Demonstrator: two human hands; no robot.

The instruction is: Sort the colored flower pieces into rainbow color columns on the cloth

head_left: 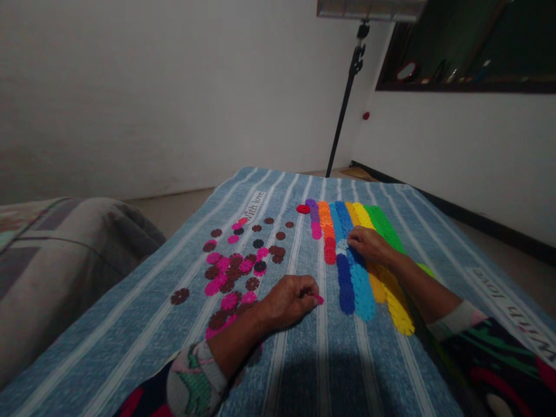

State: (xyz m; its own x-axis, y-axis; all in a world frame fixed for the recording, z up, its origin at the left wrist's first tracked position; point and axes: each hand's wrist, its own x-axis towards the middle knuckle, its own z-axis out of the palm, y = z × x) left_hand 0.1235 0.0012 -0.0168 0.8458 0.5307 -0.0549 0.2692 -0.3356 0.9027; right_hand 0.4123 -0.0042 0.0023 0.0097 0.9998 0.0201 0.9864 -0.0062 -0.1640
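Between the thumb and fingers of my left hand (291, 300) is a pink plastic disc (320, 300), held just above the striped cloth. My right hand (369, 244) reaches over the coloured rows with its fingers pinched together. Its fingertips are at a pale blue disc (342, 248); whether they grip anything is hidden. Overlapping notched discs form rows: purple and pink (313, 217), orange and red (325, 220), dark blue (346, 286), light blue (364, 295), yellow (402, 315) and green (384, 226). My right forearm covers part of the yellow and green rows.
Loose pink and brown discs (234, 266) lie scattered on the left, partly under my left forearm. A red disc (303, 209) sits beside the purple row. The blue striped cloth (295, 370) covers the table. A black stand (343, 116) rises behind it, and a grey covered form (87, 255) is at left.
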